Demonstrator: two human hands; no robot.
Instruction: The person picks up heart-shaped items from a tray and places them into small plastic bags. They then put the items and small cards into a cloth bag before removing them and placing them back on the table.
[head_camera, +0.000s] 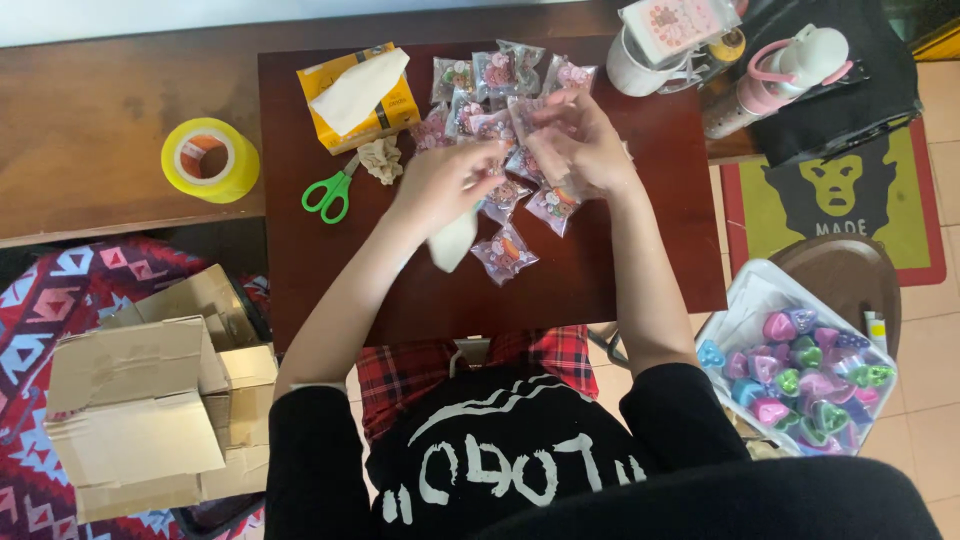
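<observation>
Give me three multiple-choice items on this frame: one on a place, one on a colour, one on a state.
1. Where do the scissors lie?
A. In the white bin by the stool
B. On the dark red table, left of the hands, below the tissue box
C. On the cardboard boxes

2. What colour is the tape roll?
A. Yellow
B. Blue
C. Black

3. What is the left hand doing?
A. Resting flat and empty on the table
B. Gripping the scissors
C. Holding a white tissue while meeting the right hand over the small clear packets

Answers:
1 B: the green handles sit on the table just below the yellow tissue box.
2 A: the roll on the wooden bench is yellow outside.
3 C: a white tissue hangs from it, and the right hand is above the packets.
</observation>
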